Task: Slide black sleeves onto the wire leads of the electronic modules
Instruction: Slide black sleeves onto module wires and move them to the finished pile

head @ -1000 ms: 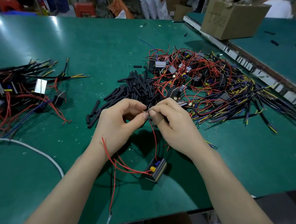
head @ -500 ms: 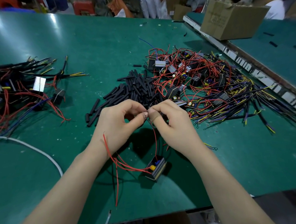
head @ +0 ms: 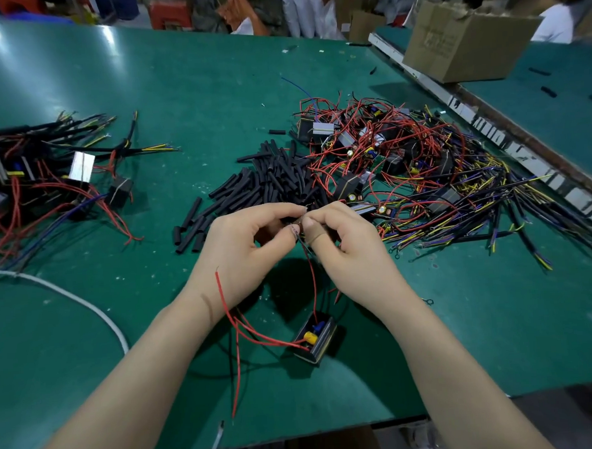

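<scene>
Pinching the ends of thin red wire leads (head: 313, 278) between thumb and fingertips, the left hand (head: 241, 251) and right hand (head: 351, 252) meet above the green table (head: 195, 92). Those leads run down to a small black electronic module (head: 316, 340) near the front edge. Short black tubular sleeves (head: 268, 181) lie heaped mid-table, beyond the hands.

Left hand (head: 241, 258) and right hand (head: 349, 252) pinching wire leads (head: 311, 275) together above module (head: 315, 340) on green desk (head: 178, 93), black sleeves (head: 268, 184) piled behind
</scene>
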